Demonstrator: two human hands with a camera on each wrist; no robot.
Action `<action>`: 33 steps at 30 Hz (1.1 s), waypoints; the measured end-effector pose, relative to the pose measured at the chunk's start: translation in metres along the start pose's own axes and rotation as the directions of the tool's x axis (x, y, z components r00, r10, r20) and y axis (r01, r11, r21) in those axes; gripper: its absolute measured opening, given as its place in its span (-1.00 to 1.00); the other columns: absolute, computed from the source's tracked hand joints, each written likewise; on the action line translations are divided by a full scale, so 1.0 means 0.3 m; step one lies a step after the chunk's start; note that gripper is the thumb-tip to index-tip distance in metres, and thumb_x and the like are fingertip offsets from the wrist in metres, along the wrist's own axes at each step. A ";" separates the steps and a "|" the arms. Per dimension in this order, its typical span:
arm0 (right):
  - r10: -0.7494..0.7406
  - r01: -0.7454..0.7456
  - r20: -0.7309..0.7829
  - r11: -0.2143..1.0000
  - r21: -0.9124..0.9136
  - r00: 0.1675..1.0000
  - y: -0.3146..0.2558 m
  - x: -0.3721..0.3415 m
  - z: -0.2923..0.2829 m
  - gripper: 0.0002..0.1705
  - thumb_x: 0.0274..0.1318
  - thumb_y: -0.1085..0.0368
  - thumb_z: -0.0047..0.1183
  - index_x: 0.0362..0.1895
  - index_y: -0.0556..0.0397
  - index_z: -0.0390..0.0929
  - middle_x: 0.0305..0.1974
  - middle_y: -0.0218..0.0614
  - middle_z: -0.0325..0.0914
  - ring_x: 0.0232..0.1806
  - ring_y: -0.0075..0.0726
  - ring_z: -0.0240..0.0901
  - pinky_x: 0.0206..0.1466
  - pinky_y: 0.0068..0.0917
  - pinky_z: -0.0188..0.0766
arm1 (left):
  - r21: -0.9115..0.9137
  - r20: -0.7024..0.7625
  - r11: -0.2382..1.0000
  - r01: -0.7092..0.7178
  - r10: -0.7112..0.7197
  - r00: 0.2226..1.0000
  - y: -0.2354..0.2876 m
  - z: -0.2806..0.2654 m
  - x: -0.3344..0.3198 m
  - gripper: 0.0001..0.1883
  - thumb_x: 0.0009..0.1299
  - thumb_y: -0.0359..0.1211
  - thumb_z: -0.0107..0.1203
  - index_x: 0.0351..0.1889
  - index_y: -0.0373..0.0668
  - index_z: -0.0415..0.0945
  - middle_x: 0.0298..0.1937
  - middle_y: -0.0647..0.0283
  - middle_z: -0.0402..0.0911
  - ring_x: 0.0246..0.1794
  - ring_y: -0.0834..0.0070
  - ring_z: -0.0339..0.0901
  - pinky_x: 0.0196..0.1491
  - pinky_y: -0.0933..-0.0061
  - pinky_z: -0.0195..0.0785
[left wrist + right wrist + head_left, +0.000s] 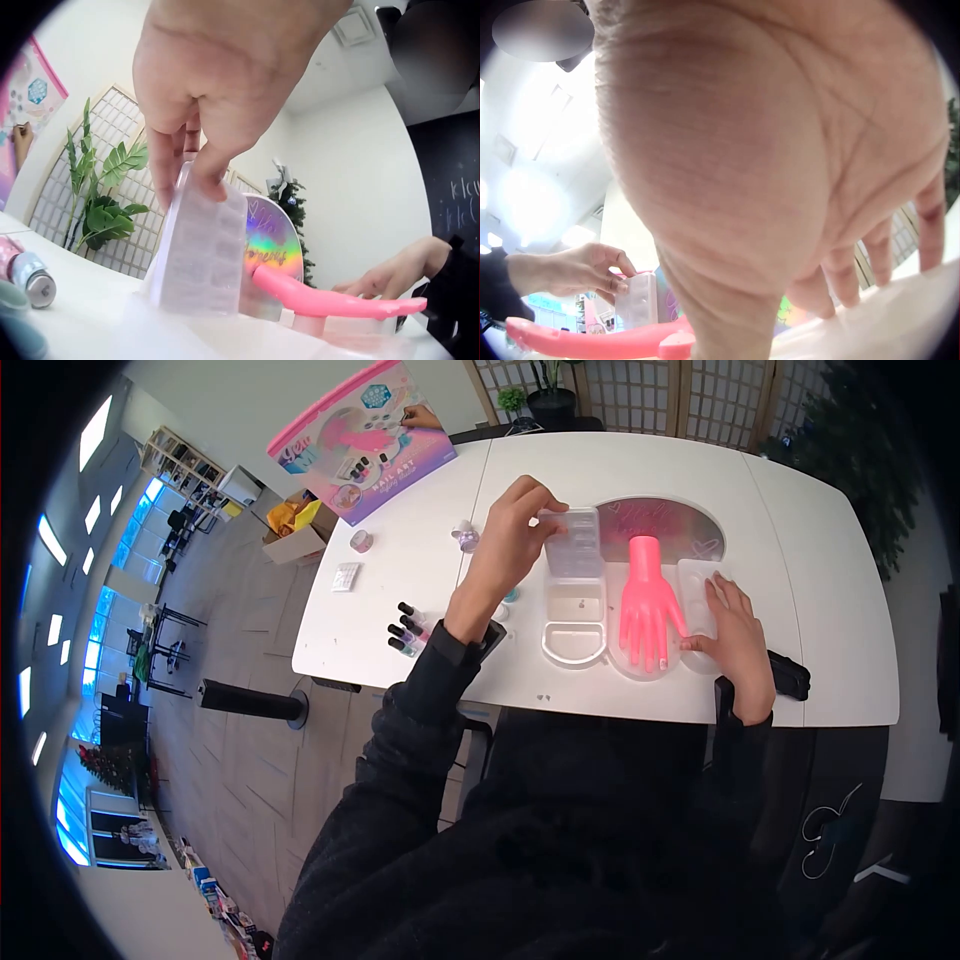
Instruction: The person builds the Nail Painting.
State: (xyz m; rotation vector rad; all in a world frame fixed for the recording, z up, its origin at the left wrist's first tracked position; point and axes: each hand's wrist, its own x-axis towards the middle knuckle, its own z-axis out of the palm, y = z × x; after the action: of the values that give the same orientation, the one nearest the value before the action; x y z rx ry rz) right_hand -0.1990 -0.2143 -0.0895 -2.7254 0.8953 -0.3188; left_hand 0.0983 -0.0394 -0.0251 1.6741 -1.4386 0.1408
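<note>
My left hand [513, 532] pinches the upper end of a translucent compartment box [575, 558], thumb on one face and fingers on the other. In the left wrist view the box [202, 251] stands tilted up, its row of cells showing. Below it sits a white tray [575, 661] with a curved front section. A pink model hand [648, 605] lies palm-down at the middle of the set. To its right, my right hand [738, 648] rests with spread fingers on a white panel with round wells [697, 600].
A shiny holographic backboard [690, 528] stands behind the model hand. Several nail polish bottles [408, 625] lie at the left, near a small white packet [345, 577] and a pink jar [361, 541]. The nail art box [365, 450] stands at the back left.
</note>
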 end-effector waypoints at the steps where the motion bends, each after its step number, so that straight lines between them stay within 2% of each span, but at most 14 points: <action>1: -0.001 0.001 0.004 1.000 -0.002 1.000 0.005 -0.001 0.004 0.22 -0.29 -0.03 0.58 0.52 0.15 0.39 0.63 -0.21 0.22 0.66 -0.02 0.08 0.41 0.00 0.39 | -0.016 -0.014 1.000 -0.001 0.000 1.000 -0.008 0.009 -0.004 -0.76 0.24 -0.63 0.42 -0.17 -0.35 0.62 -0.12 0.14 0.58 -0.10 0.24 0.66 -0.11 0.32 0.57; 5: 0.008 -0.008 0.014 1.000 -0.001 1.000 -0.006 0.010 -0.012 0.23 -0.27 -0.03 0.58 0.54 0.14 0.36 0.64 -0.21 0.20 0.66 -0.03 0.07 0.42 0.04 0.37 | 0.100 -0.117 0.994 0.048 -0.036 0.992 0.004 0.056 -0.041 -0.83 0.25 -0.59 0.43 -0.22 -0.30 0.72 -0.14 0.12 0.55 -0.11 0.22 0.64 -0.16 0.29 0.52; 7: 0.024 -0.024 0.035 0.999 -0.022 0.999 -0.010 0.000 -0.013 0.23 -0.26 -0.03 0.58 0.55 0.14 0.35 0.64 -0.22 0.20 0.67 -0.03 0.07 0.42 0.06 0.37 | 0.134 -0.184 0.982 0.132 -0.106 0.977 0.002 0.068 -0.050 -0.85 0.25 -0.57 0.44 -0.22 -0.24 0.80 -0.17 0.13 0.55 -0.16 0.21 0.63 -0.17 0.25 0.49; 8: 0.028 -0.028 0.039 0.999 -0.017 0.999 -0.008 0.000 -0.011 0.23 -0.25 -0.02 0.59 0.55 0.14 0.35 0.64 -0.22 0.20 0.67 -0.03 0.07 0.42 0.07 0.37 | 0.123 -0.160 0.977 0.172 -0.152 0.975 0.004 0.069 -0.053 -0.84 0.27 -0.54 0.44 -0.19 -0.22 0.81 -0.15 0.13 0.57 -0.20 0.20 0.62 -0.12 0.24 0.51; 12: 0.019 -0.019 0.038 1.000 0.008 0.999 0.004 0.000 0.000 0.24 -0.25 -0.02 0.59 0.56 0.15 0.34 0.65 -0.23 0.18 0.67 -0.03 0.06 0.41 0.07 0.37 | 0.141 -0.123 0.982 0.122 -0.105 0.987 0.035 0.040 -0.073 -0.88 0.32 -0.53 0.36 -0.19 -0.26 0.77 -0.08 0.13 0.58 -0.14 0.11 0.64 -0.13 0.16 0.50; 14: 0.010 -0.009 0.028 1.000 -0.018 1.000 0.004 -0.002 0.006 0.24 -0.26 -0.01 0.60 0.55 0.16 0.35 0.64 -0.24 0.19 0.66 -0.04 0.08 0.40 0.06 0.39 | 0.251 -0.088 0.966 0.070 -0.049 0.995 0.053 0.016 -0.079 -0.87 0.35 -0.48 0.36 -0.15 -0.22 0.78 -0.06 0.17 0.61 -0.13 0.13 0.66 -0.09 0.19 0.54; 18: 0.015 -0.013 0.059 0.999 -0.036 0.998 0.001 0.017 -0.012 0.27 -0.31 -0.02 0.62 0.54 0.18 0.35 0.61 -0.25 0.22 0.61 -0.05 0.14 0.34 0.03 0.45 | 0.296 -0.175 0.951 0.084 -0.032 0.984 0.077 -0.066 -0.078 -0.80 0.41 -0.47 0.34 -0.02 -0.15 0.80 0.01 0.18 0.66 -0.12 0.25 0.70 -0.13 0.26 0.59; 20: 0.019 -0.016 0.079 0.999 -0.040 0.997 -0.004 0.027 -0.022 0.28 -0.33 -0.02 0.63 0.54 0.19 0.35 0.60 -0.25 0.22 0.60 -0.05 0.15 0.33 0.03 0.47 | 0.234 -0.230 0.948 0.214 -0.160 0.960 0.062 -0.127 -0.080 -0.84 0.39 -0.47 0.31 -0.09 -0.17 0.77 0.00 0.19 0.65 -0.18 0.21 0.71 -0.12 0.22 0.60; 21: 0.025 -0.021 0.097 0.999 -0.045 0.995 -0.006 0.033 -0.026 0.29 -0.35 -0.02 0.64 0.53 0.20 0.36 0.59 -0.25 0.23 0.58 -0.04 0.17 0.31 0.02 0.49 | 0.172 -0.269 0.965 0.197 -0.146 0.952 0.024 -0.156 -0.087 -0.86 0.40 -0.49 0.29 -0.12 -0.17 0.78 -0.01 0.19 0.67 -0.21 0.28 0.73 -0.16 0.26 0.62; 23: 0.017 -0.013 0.091 0.999 -0.050 0.996 -0.004 0.034 -0.022 0.30 -0.35 -0.02 0.64 0.53 0.21 0.36 0.58 -0.24 0.23 0.58 -0.04 0.17 0.31 0.02 0.50 | 0.175 -0.377 0.943 0.284 -0.202 0.904 0.013 -0.209 -0.103 -0.87 0.40 -0.49 0.28 -0.15 -0.16 0.78 -0.06 0.20 0.69 -0.23 0.33 0.74 -0.18 0.30 0.62; 24: 0.011 -0.006 0.086 0.998 -0.055 0.996 0.000 0.033 -0.019 0.30 -0.36 -0.02 0.65 0.53 0.22 0.36 0.58 -0.23 0.22 0.58 -0.04 0.18 0.30 0.03 0.51 | 0.192 -0.386 0.926 0.325 -0.233 0.892 0.018 -0.224 -0.114 -0.88 0.40 -0.48 0.28 -0.16 -0.15 0.79 -0.10 0.20 0.69 -0.22 0.35 0.74 -0.18 0.33 0.61; 28: -0.002 0.010 0.094 0.997 -0.081 0.996 0.016 0.034 0.000 0.29 -0.34 -0.01 0.65 0.52 0.23 0.35 0.57 -0.21 0.24 0.57 -0.03 0.18 0.30 0.02 0.51 | 0.242 -0.287 0.904 0.353 -0.281 0.916 -0.013 -0.229 -0.174 -0.89 0.41 -0.45 0.28 -0.16 -0.18 0.79 -0.10 0.19 0.70 -0.23 0.36 0.73 -0.20 0.31 0.56; 31: -0.009 0.013 0.101 0.999 -0.046 0.995 0.007 0.041 -0.019 0.29 -0.33 -0.01 0.65 0.53 0.23 0.34 0.57 -0.21 0.22 0.57 -0.02 0.19 0.30 0.03 0.51 | 0.306 -0.267 0.879 0.365 -0.289 0.919 -0.057 -0.232 -0.199 -0.88 0.41 -0.45 0.27 -0.17 -0.17 0.79 -0.13 0.20 0.71 -0.25 0.34 0.73 -0.20 0.28 0.55; 33: 0.047 -0.040 0.146 0.998 -0.054 0.988 -0.028 0.047 -0.044 0.29 -0.32 0.08 0.66 0.54 0.28 0.30 0.59 -0.16 0.17 0.56 0.09 0.18 0.44 -0.06 0.45 | 0.295 -0.293 0.878 0.378 -0.294 0.910 -0.067 -0.233 -0.196 -0.88 0.41 -0.44 0.27 -0.17 -0.17 0.80 -0.15 0.20 0.72 -0.26 0.32 0.73 -0.20 0.27 0.55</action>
State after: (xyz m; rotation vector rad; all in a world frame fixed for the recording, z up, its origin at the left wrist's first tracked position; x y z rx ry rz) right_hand -0.1869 -0.2185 -0.0727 -2.7287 0.9326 -0.0861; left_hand 0.1275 0.0493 -0.0297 2.0909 -0.9564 0.4053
